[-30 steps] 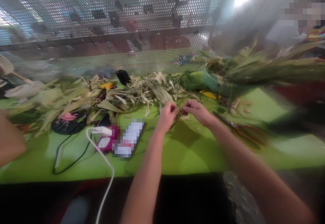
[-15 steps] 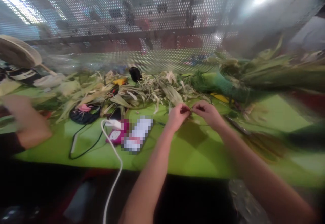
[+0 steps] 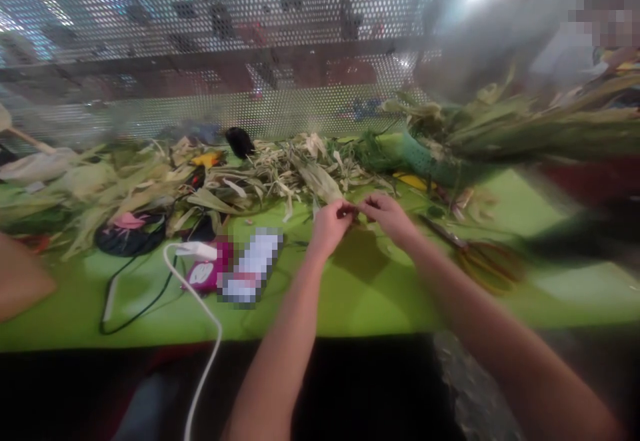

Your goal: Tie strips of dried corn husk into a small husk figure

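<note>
My left hand is closed in a pinch above the green table, in front of a heap of dried corn husks. A broad pale husk runs from the heap down to behind its knuckles; whether the fingers grip it I cannot tell. Close beside it, my right hand also pinches, thumb against forefinger, its tips nearly touching the left fingertips. Whatever lies between the fingertips is too small to name. Yellow-handled scissors lie to the right of my right hand.
A phone, a magenta power bank with a white cable and a black round item lie to the left. At far left is another person's arm. A green basket with long husks stands right; perforated metal stands behind.
The view has swung to the right, so everything sits further left. The other person's arm has slid mostly out of view. Both my hands keep their fingertip pinch, close together.
</note>
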Tool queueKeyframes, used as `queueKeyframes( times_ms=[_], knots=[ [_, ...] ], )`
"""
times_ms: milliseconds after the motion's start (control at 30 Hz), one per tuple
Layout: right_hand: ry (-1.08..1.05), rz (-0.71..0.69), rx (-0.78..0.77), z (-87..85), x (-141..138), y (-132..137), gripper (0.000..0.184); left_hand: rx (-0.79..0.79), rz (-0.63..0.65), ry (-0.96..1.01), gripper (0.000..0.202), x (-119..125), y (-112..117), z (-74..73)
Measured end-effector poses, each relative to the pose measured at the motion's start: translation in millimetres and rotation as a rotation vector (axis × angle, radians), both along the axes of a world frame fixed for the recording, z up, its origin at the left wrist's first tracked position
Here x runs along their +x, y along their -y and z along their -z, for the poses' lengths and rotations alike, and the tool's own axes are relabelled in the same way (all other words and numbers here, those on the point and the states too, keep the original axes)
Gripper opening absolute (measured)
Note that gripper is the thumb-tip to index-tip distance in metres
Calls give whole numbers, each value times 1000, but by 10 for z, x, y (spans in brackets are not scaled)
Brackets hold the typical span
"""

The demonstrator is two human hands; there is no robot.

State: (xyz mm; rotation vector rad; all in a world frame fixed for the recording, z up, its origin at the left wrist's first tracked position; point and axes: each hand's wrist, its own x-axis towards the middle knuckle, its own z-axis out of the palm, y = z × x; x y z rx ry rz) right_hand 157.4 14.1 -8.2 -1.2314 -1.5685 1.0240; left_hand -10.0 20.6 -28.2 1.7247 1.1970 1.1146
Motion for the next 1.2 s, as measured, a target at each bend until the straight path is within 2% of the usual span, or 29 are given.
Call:
queueKeyframes(
  times_ms=[67, 200, 267, 400, 500, 567, 600, 700, 800, 867, 1033, 1200],
  knots=[
    [81, 15, 6, -10, -8, 28, 35, -10, -17, 19, 11, -2, -12, 7],
    [281, 42, 50, -15, -12, 43, 18, -17, -27, 72, 10, -11, -29, 3],
    [220, 50, 27, -36, -7, 36, 13, -37, -25, 95, 9, -16, -28, -11],
    [-103, 63, -66, -111, 51, 6, 13, -89, -30, 133, 11, -27, -12, -47],
    [-113, 150, -89, -135, 140, -29, 12, -107, -35, 158, 10, -29, 2, -72],
    [17, 235, -14, -132, 191, -42, 11, -118, -38, 169, 9, -24, 11, -89],
    [86, 262, 50, -130, 204, -40, 17, -121, -37, 173, 9, -20, 16, -98],
    [186, 201, 207, -129, 181, -12, 31, -112, -25, 181, 6, -9, 25, -116],
    [216, 50, 216, -103, 107, 1, 22, -90, 3, 183, 5, -4, 22, -108],
    [243, -1, 219, -59, 71, -16, 20, -68, 22, 182, 5, -3, 17, -92],
    [277, 51, 307, 24, 48, -26, 14, -55, 34, 179, 7, -5, 12, -65],
    [345, 88, 377, -32, 3, 70, 6, -54, 45, 199, 8, -10, 14, -77]
  ],
)
